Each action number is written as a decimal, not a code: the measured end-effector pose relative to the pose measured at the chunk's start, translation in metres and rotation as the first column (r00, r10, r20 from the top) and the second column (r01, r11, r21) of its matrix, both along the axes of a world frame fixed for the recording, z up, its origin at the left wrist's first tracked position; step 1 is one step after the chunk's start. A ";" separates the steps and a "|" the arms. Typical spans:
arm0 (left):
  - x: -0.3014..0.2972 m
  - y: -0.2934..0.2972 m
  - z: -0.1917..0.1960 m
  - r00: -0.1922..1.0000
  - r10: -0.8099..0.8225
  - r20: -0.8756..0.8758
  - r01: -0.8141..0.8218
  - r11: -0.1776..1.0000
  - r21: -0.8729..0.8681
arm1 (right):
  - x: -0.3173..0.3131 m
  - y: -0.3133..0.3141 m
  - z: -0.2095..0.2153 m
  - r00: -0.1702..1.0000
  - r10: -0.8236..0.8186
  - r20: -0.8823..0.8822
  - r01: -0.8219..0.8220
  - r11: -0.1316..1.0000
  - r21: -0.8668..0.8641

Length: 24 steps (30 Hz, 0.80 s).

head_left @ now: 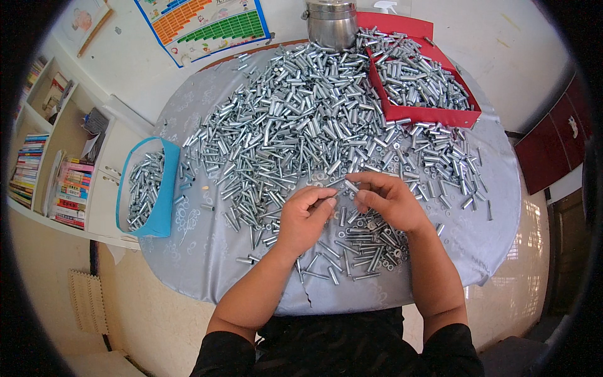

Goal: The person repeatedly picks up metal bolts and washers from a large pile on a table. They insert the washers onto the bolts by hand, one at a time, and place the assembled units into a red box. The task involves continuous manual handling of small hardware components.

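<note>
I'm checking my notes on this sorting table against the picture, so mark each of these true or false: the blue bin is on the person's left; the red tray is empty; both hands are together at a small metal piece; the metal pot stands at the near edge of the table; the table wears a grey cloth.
1. The blue bin is on the person's left. True.
2. The red tray is empty. False: it holds many metal sleeves.
3. The left hand and right hand meet at a small metal sleeve. True.
4. The metal pot stands at the near edge. False: it stands at the far edge.
5. The table wears a grey cloth. True.
</note>
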<state>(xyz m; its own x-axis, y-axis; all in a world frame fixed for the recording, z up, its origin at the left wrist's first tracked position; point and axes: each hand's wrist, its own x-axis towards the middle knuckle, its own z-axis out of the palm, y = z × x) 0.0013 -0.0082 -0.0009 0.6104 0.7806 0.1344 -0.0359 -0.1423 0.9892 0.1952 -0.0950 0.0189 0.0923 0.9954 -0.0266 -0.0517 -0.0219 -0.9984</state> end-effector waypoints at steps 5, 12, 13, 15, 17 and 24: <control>0.000 0.000 0.001 1.000 0.003 -0.005 -0.003 1.000 0.011 | -0.003 -0.002 0.003 0.994 0.106 0.041 -0.106 0.994 0.000; 0.000 -0.001 0.002 1.000 0.007 -0.016 -0.007 1.000 0.017 | -0.005 0.006 -0.007 0.986 -0.136 -0.100 0.147 0.983 0.107; 0.000 -0.001 0.002 1.000 0.005 -0.029 -0.004 0.999 0.036 | -0.005 0.006 -0.006 0.983 -0.153 -0.105 0.165 0.979 0.123; 0.001 -0.001 0.001 0.999 0.001 -0.032 0.000 0.999 0.041 | -0.006 0.007 -0.006 0.980 -0.163 -0.116 0.178 0.975 0.132; 0.001 -0.002 0.001 0.999 0.002 -0.032 -0.001 0.999 0.034 | -0.007 0.006 -0.006 0.980 -0.152 -0.128 0.167 0.979 0.118; 0.001 -0.001 0.001 1.000 0.005 -0.031 -0.005 1.000 -0.013 | -0.007 0.004 -0.009 0.986 -0.152 0.064 0.144 0.983 0.117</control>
<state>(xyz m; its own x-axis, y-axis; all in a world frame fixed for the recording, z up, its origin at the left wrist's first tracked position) 0.0019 -0.0095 -0.0003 0.6101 0.7854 0.1050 -0.0043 -0.1293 0.9916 0.1882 -0.0910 0.0099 0.2364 0.9669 0.0959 0.0267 0.0922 -0.9954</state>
